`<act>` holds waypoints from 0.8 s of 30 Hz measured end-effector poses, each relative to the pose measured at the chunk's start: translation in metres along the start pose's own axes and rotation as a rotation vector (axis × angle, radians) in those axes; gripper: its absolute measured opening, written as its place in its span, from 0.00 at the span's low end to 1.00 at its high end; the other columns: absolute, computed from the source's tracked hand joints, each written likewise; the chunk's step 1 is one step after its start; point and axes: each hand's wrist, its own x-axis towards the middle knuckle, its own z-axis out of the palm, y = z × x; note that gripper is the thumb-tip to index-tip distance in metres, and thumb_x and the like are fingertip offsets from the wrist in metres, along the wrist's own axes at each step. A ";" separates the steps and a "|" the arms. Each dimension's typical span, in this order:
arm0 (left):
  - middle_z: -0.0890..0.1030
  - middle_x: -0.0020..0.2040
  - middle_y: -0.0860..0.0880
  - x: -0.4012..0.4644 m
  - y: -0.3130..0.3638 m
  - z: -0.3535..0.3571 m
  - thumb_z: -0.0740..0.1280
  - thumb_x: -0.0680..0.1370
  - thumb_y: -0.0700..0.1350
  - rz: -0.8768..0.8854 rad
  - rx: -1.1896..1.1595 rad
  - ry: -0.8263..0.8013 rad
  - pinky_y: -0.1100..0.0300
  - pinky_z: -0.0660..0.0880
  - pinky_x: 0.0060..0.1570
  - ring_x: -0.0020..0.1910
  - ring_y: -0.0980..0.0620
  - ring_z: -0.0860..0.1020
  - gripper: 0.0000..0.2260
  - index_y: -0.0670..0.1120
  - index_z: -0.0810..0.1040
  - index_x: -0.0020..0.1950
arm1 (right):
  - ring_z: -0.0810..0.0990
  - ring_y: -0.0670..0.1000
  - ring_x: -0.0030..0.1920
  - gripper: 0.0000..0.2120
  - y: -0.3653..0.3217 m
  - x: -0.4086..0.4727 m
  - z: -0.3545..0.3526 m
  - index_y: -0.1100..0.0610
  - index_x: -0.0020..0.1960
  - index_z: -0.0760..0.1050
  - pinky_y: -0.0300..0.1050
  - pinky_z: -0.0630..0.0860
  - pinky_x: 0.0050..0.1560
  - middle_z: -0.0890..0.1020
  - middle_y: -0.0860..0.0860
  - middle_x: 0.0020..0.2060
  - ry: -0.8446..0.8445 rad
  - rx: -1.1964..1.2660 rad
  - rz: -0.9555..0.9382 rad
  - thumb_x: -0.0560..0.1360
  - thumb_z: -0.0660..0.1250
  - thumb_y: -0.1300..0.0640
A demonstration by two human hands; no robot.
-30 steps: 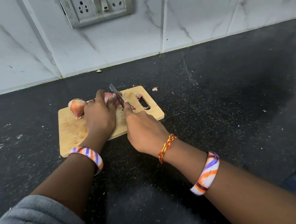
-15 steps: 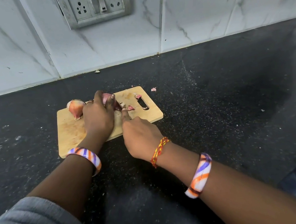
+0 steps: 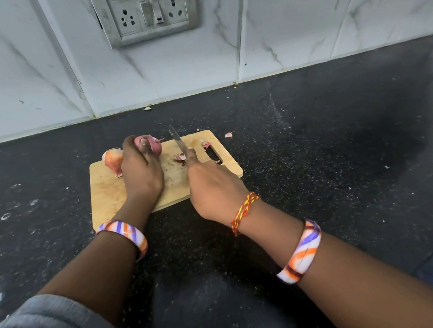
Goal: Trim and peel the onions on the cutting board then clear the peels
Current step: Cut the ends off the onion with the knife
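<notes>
A small wooden cutting board (image 3: 107, 193) lies on the black counter. My left hand (image 3: 142, 171) grips a purple-red onion (image 3: 153, 146) at the board's far edge. A second, paler onion (image 3: 113, 160) lies just left of that hand. My right hand (image 3: 212, 182) holds a knife (image 3: 177, 139), its blade raised and pointing away, to the right of the held onion and apart from it. A cut onion scrap (image 3: 180, 157) lies on the board under the blade, and a peel bit (image 3: 205, 145) sits by the board's handle slot.
A pink peel scrap (image 3: 228, 135) lies on the counter (image 3: 315, 154) just beyond the board's far right corner. A marble-tiled wall with a switch and socket plate (image 3: 148, 11) rises behind. Small crumbs dot the counter at left.
The knife blade, down at the onion half a second ago, has lifted up and to the right. A cut scrap lies where it cut. My left hand still holds the onion.
</notes>
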 end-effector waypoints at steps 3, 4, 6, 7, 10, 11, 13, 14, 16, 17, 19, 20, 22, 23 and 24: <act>0.72 0.64 0.38 0.000 -0.001 0.000 0.49 0.82 0.47 -0.001 0.015 -0.010 0.58 0.63 0.56 0.63 0.41 0.70 0.19 0.38 0.62 0.69 | 0.78 0.60 0.50 0.36 -0.003 -0.004 0.004 0.61 0.76 0.44 0.47 0.68 0.39 0.77 0.60 0.53 -0.020 -0.004 -0.028 0.74 0.59 0.68; 0.72 0.64 0.38 0.000 -0.001 0.000 0.49 0.82 0.47 0.000 0.015 -0.009 0.58 0.63 0.57 0.63 0.41 0.70 0.19 0.38 0.62 0.70 | 0.78 0.60 0.50 0.35 -0.004 -0.006 0.007 0.61 0.76 0.45 0.48 0.68 0.39 0.78 0.60 0.52 -0.031 -0.001 -0.031 0.74 0.59 0.68; 0.72 0.65 0.37 -0.001 -0.002 0.000 0.49 0.82 0.47 0.005 0.012 -0.008 0.56 0.64 0.59 0.64 0.40 0.70 0.19 0.38 0.61 0.70 | 0.78 0.60 0.51 0.35 -0.003 -0.007 0.013 0.61 0.76 0.45 0.48 0.68 0.40 0.77 0.61 0.53 -0.052 -0.007 -0.030 0.74 0.59 0.68; 0.72 0.65 0.37 -0.001 -0.002 -0.001 0.49 0.82 0.47 0.006 0.010 -0.011 0.55 0.65 0.60 0.64 0.40 0.70 0.19 0.39 0.61 0.70 | 0.78 0.60 0.52 0.35 -0.002 -0.008 0.014 0.60 0.76 0.45 0.49 0.68 0.41 0.77 0.60 0.53 -0.056 -0.013 -0.024 0.74 0.59 0.67; 0.71 0.66 0.38 -0.001 -0.002 -0.001 0.49 0.82 0.47 0.002 0.016 -0.019 0.56 0.64 0.61 0.65 0.41 0.69 0.19 0.40 0.60 0.71 | 0.77 0.60 0.53 0.36 0.002 -0.007 0.013 0.60 0.76 0.44 0.48 0.67 0.40 0.77 0.60 0.54 -0.036 -0.018 0.011 0.74 0.59 0.67; 0.71 0.66 0.37 -0.002 -0.002 -0.001 0.50 0.82 0.47 0.004 0.019 -0.021 0.56 0.64 0.60 0.65 0.41 0.69 0.19 0.41 0.60 0.71 | 0.77 0.60 0.53 0.36 0.003 -0.007 0.012 0.60 0.76 0.44 0.47 0.67 0.40 0.77 0.59 0.54 -0.025 -0.022 0.018 0.74 0.59 0.68; 0.72 0.65 0.38 -0.002 -0.002 -0.001 0.51 0.82 0.46 0.013 0.024 -0.025 0.57 0.65 0.58 0.64 0.41 0.70 0.19 0.40 0.60 0.71 | 0.78 0.59 0.52 0.36 0.005 -0.007 0.011 0.60 0.76 0.44 0.47 0.67 0.40 0.77 0.59 0.53 0.000 -0.041 0.018 0.74 0.59 0.67; 0.73 0.64 0.38 -0.002 -0.002 -0.002 0.51 0.82 0.45 0.019 0.026 -0.029 0.57 0.65 0.57 0.63 0.41 0.71 0.19 0.40 0.60 0.71 | 0.78 0.59 0.52 0.36 0.005 -0.008 0.011 0.60 0.76 0.44 0.47 0.68 0.40 0.77 0.59 0.53 0.008 -0.051 0.016 0.75 0.59 0.67; 0.74 0.63 0.37 -0.003 -0.001 -0.002 0.52 0.82 0.44 0.028 0.029 -0.037 0.57 0.65 0.56 0.62 0.41 0.72 0.18 0.40 0.60 0.71 | 0.78 0.59 0.51 0.36 0.005 -0.010 0.012 0.59 0.76 0.44 0.48 0.68 0.40 0.77 0.59 0.53 0.010 -0.065 0.010 0.74 0.60 0.67; 0.73 0.63 0.37 -0.003 -0.001 -0.003 0.53 0.82 0.43 0.029 0.032 -0.039 0.57 0.65 0.57 0.62 0.41 0.72 0.19 0.40 0.60 0.71 | 0.78 0.59 0.51 0.36 0.005 -0.012 0.014 0.59 0.76 0.44 0.48 0.68 0.39 0.77 0.59 0.52 0.004 -0.070 0.003 0.74 0.60 0.67; 0.73 0.64 0.37 -0.003 0.000 -0.004 0.53 0.81 0.42 0.024 0.038 -0.042 0.57 0.65 0.58 0.62 0.41 0.71 0.19 0.40 0.60 0.72 | 0.78 0.59 0.51 0.36 0.004 -0.015 0.017 0.58 0.76 0.44 0.48 0.68 0.39 0.77 0.59 0.52 -0.017 -0.082 -0.011 0.74 0.59 0.67; 0.73 0.64 0.37 -0.003 0.001 -0.004 0.53 0.81 0.42 0.021 0.040 -0.046 0.57 0.65 0.58 0.62 0.41 0.71 0.19 0.40 0.59 0.72 | 0.78 0.59 0.51 0.36 0.004 -0.017 0.018 0.58 0.76 0.44 0.48 0.68 0.39 0.77 0.59 0.52 -0.025 -0.090 -0.014 0.75 0.59 0.67; 0.73 0.64 0.37 -0.003 0.000 -0.004 0.53 0.81 0.42 0.015 0.038 -0.053 0.56 0.65 0.58 0.62 0.40 0.71 0.19 0.40 0.59 0.72 | 0.77 0.59 0.51 0.36 0.006 -0.017 0.020 0.57 0.76 0.44 0.48 0.68 0.39 0.77 0.59 0.53 -0.027 -0.103 -0.005 0.75 0.59 0.67; 0.73 0.64 0.37 -0.003 0.000 -0.004 0.53 0.81 0.43 0.013 0.034 -0.054 0.56 0.65 0.59 0.62 0.40 0.71 0.19 0.40 0.59 0.72 | 0.77 0.59 0.52 0.36 0.007 -0.017 0.020 0.57 0.76 0.44 0.48 0.68 0.40 0.77 0.59 0.53 -0.025 -0.108 0.005 0.75 0.60 0.66; 0.73 0.64 0.37 -0.003 0.000 -0.004 0.53 0.81 0.43 0.010 0.030 -0.057 0.55 0.65 0.59 0.63 0.40 0.71 0.19 0.40 0.60 0.72 | 0.77 0.58 0.52 0.36 0.009 -0.017 0.020 0.57 0.76 0.44 0.48 0.68 0.40 0.77 0.59 0.53 -0.022 -0.113 0.017 0.75 0.60 0.66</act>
